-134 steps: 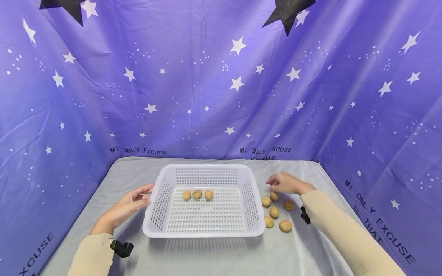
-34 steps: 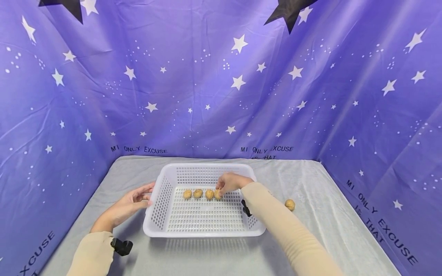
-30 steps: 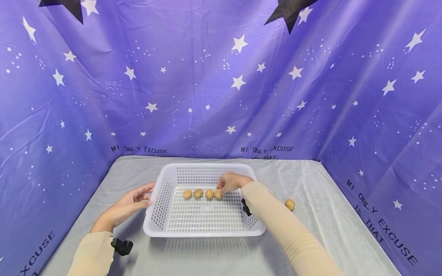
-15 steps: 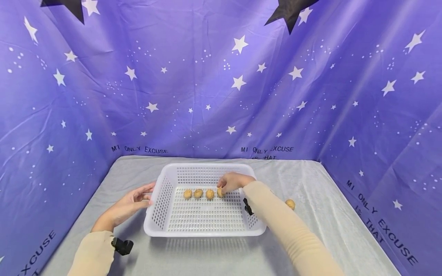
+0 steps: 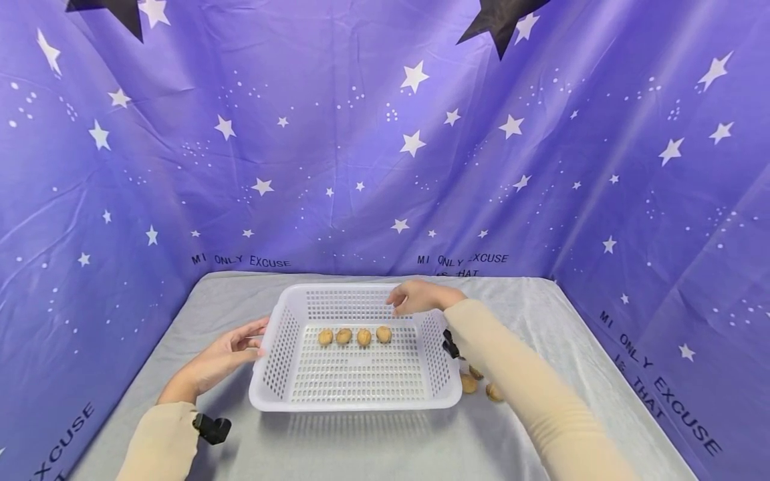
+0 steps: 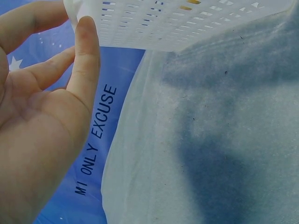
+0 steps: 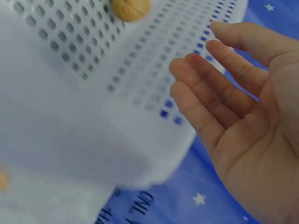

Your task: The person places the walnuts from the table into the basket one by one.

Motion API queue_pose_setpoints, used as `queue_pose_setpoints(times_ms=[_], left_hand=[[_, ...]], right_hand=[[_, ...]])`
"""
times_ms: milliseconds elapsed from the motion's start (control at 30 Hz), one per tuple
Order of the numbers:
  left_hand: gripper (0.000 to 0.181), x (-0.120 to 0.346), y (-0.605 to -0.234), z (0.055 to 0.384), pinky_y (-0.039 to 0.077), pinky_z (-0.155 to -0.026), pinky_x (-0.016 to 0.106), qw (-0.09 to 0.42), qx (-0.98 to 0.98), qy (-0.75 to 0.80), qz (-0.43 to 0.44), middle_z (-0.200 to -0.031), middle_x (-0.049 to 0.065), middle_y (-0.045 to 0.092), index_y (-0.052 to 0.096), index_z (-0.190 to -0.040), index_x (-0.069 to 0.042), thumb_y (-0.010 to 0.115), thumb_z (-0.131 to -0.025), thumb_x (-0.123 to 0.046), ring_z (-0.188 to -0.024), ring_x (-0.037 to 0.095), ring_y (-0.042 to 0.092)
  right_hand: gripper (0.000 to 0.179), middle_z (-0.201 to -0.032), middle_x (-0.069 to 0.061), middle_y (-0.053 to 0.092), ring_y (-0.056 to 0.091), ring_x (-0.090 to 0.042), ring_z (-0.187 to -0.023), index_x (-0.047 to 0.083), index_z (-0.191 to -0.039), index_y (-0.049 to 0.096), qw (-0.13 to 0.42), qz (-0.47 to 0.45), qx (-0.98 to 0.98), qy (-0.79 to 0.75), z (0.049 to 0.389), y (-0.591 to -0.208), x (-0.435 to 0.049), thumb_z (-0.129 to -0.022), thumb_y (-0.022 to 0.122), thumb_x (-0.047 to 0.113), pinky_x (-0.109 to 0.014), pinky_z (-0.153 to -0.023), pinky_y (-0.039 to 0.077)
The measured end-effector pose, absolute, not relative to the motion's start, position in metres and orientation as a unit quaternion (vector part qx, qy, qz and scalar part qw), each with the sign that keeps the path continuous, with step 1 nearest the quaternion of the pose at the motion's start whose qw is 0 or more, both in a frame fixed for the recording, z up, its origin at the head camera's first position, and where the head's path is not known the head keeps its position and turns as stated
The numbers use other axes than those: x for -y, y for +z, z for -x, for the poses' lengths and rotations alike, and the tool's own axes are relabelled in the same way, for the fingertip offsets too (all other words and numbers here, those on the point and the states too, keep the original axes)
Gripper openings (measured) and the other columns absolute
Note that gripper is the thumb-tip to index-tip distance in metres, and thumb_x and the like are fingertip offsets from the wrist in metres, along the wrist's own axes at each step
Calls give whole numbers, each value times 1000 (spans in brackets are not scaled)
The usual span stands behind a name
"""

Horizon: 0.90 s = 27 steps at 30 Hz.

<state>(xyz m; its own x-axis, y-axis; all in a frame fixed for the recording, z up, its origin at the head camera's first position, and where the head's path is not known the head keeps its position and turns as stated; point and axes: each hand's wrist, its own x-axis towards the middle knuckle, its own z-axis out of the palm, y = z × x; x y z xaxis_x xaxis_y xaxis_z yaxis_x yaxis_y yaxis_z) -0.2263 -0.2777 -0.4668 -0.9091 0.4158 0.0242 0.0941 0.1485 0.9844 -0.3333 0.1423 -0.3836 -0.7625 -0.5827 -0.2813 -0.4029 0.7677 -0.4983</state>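
Observation:
A white perforated plastic basket (image 5: pixel 361 406) sits on the table, with several walnuts (image 5: pixel 363 337) in a row on its floor. At its left rim, my left hand (image 5: pixel 219 357) holds the edge between thumb and fingers; the left wrist view shows the thumb (image 6: pixel 85 60) against the outer wall. My right hand (image 5: pixel 421 297) hovers over the back right corner of the basket, fingers loosely bent and nothing held. In the right wrist view its fingers (image 7: pixel 201 112) are spread apart, with one walnut (image 7: pixel 131 8) beyond them.
More walnuts (image 5: pixel 494 392) lie on the grey cloth (image 5: pixel 337 447) right of the basket, partly covered by the right sleeve (image 5: pixel 529 381). Purple star-printed curtains (image 5: pixel 337 167) enclose the table at the back and sides.
My right hand has taken its fingers off the fourth walnut in the row and moved up and right. That walnut stays just right of the others. The left hand keeps its place.

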Motion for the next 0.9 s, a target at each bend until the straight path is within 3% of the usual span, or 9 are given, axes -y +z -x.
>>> queue_pose_setpoints(times_ms=[200,500,900], left_hand=[[72,279,-466,227,49,-90,26,123,-744,634,-175,-146,32,36,26,-154,7,65,-94,-1,-111,16,58],[71,280,-468,226,49,-91,27,127,-741,636,-176,-145,32,36,25,-154,8,63,-95,0,-111,16,58],[72,279,-469,227,49,-92,28,135,-734,641,-179,-147,34,33,23,-154,8,62,-95,0,-112,17,58]], right_hand=[[36,-121,-6,68,61,-24,-114,13,-129,67,179,285,-922,-191,334,-367,-165,-93,68,20,-47,-99,47],[37,-114,-11,70,65,-29,-109,1,-127,66,148,306,-916,-213,331,-361,-209,-94,68,17,-43,-93,52],[36,-110,-16,70,66,-28,-103,-4,-122,65,162,253,-917,-264,326,-397,-271,-90,70,12,-42,-88,54]])
